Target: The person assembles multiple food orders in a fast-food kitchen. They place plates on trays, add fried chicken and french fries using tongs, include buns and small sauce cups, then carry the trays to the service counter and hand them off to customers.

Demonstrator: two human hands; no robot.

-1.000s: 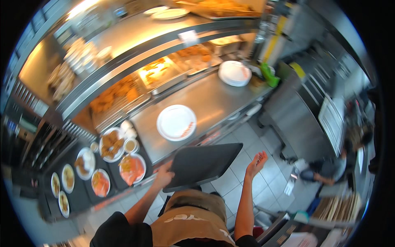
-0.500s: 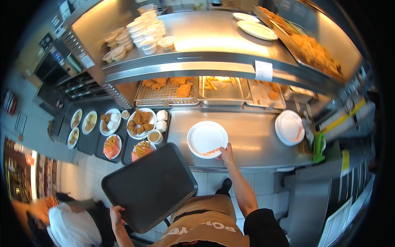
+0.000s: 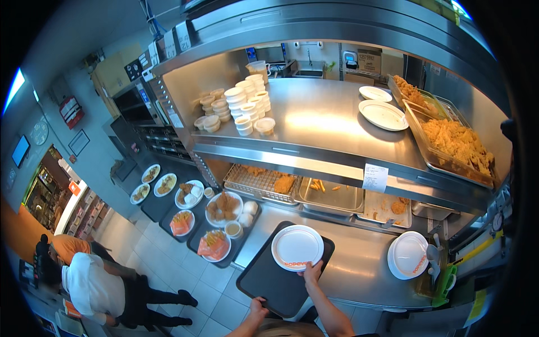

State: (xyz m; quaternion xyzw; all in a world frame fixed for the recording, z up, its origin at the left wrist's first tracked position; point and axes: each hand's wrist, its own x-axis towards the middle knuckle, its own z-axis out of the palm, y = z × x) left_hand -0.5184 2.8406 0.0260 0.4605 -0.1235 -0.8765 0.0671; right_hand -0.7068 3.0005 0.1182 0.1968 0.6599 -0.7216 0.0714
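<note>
A dark tray (image 3: pixel 263 282) lies tilted across the front edge of the steel counter, its near corner reaching out over the floor. My left hand (image 3: pixel 258 309) is closed on its near left edge. Above the tray's far part is a round white plate (image 3: pixel 297 245) with nothing on it. My right hand (image 3: pixel 310 273) grips the near rim of that plate. Whether the plate touches the tray, I cannot tell. To the left, a loaded tray (image 3: pixel 225 259) bears a plate of fried chicken (image 3: pixel 223 208), fries (image 3: pixel 215 242) in a paper wrap, a sauce cup (image 3: pixel 233 229) and white wrapped rounds (image 3: pixel 251 207).
A stack of white plates (image 3: pixel 405 256) stands on the counter (image 3: pixel 359 275) at right. The shelf above carries lidded cups (image 3: pixel 241 106) and trays of fried chicken (image 3: pixel 455 141). Below it are a wire rack (image 3: pixel 261 182) and a fries pan (image 3: pixel 331 196). A person (image 3: pixel 98 286) bends at left.
The tray has moved right and forward onto the counter's edge, under the white plate. My left hand has come along with it. The view has tilted up.
</note>
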